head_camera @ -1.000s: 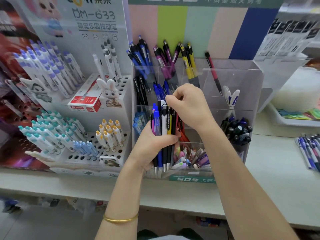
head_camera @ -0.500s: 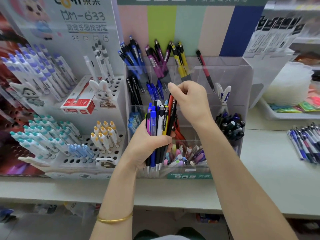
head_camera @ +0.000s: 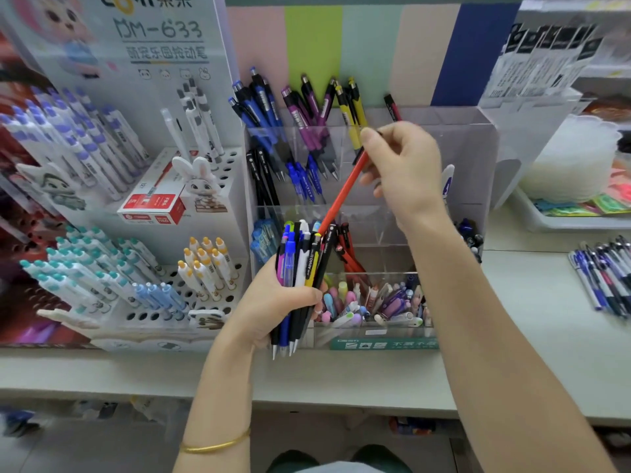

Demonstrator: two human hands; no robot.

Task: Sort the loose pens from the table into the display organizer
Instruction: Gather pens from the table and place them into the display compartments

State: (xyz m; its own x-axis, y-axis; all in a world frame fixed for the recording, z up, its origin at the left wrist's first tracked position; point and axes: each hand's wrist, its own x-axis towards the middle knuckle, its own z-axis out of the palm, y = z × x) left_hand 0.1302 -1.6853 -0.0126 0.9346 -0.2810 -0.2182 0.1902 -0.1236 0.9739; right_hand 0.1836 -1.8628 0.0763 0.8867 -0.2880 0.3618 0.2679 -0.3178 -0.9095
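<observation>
My left hand (head_camera: 273, 302) grips a bundle of several pens (head_camera: 302, 264), tips down, in front of the clear acrylic display organizer (head_camera: 471, 145). My right hand (head_camera: 403, 169) pinches a red pen (head_camera: 343, 192) by its upper end, tilted, its lower tip just above the bundle. The organizer's back compartments hold blue pens (head_camera: 259, 107), purple pens (head_camera: 307, 110), yellow pens (head_camera: 355, 107) and one red pen (head_camera: 392, 107). Lower cells hold red pens (head_camera: 348, 254) and dark pens (head_camera: 469, 233). More loose pens (head_camera: 604, 271) lie on the table at the right.
A white stand (head_camera: 218, 186) with several pens, a red box (head_camera: 153, 206) and a rabbit figure (head_camera: 199, 182) is on the left. The organizer's front tray (head_camera: 375, 302) holds small pastel items. A white tray (head_camera: 563, 220) sits at back right. The table edge (head_camera: 307, 387) runs below my hands.
My right hand has pulled the red pen up out of the bundle and lifted it towards the organizer's upper right. My left hand keeps hold of the bundle.
</observation>
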